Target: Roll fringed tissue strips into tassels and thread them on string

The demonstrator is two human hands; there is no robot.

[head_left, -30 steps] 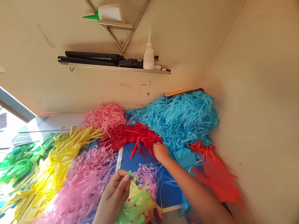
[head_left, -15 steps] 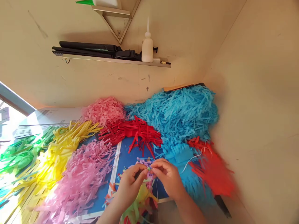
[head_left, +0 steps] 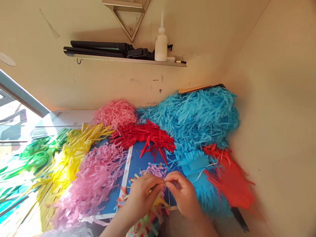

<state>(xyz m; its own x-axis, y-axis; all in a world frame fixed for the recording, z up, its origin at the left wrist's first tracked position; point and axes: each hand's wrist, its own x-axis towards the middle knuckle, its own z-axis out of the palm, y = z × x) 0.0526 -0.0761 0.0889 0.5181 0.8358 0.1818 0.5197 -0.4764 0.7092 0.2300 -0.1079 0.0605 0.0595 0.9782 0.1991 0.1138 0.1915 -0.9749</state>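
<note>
Both my hands meet low in the middle of the view, over a blue mat (head_left: pixel 138 163). My left hand (head_left: pixel 142 197) is closed round a mixed bundle of fringed paper strips (head_left: pixel 148 220) in yellow, green, orange and lilac. My right hand (head_left: pixel 184 194) pinches its thumb and forefinger at the top of that bundle, right against my left fingertips, and a thin white thread (head_left: pixel 169 197) hangs down from the pinch. Another white thread (head_left: pixel 206 169) lies across the blue and red paper to the right.
Piles of fringed paper surround the mat: blue (head_left: pixel 195 115), red (head_left: pixel 145 136), salmon pink (head_left: pixel 116 112), light pink (head_left: pixel 93 177), yellow (head_left: pixel 71 148), green (head_left: pixel 37 154), orange-red (head_left: pixel 229 181). A wall shelf (head_left: pixel 128 59) holds a white squeeze bottle (head_left: pixel 161 41) and black tools (head_left: pixel 103 49). A wall stands close on the right.
A second ago my right hand was reaching into the red strips; it came back to my left hand. Both now pinch together at the bundle's top, slightly lower than half a second ago.
</note>
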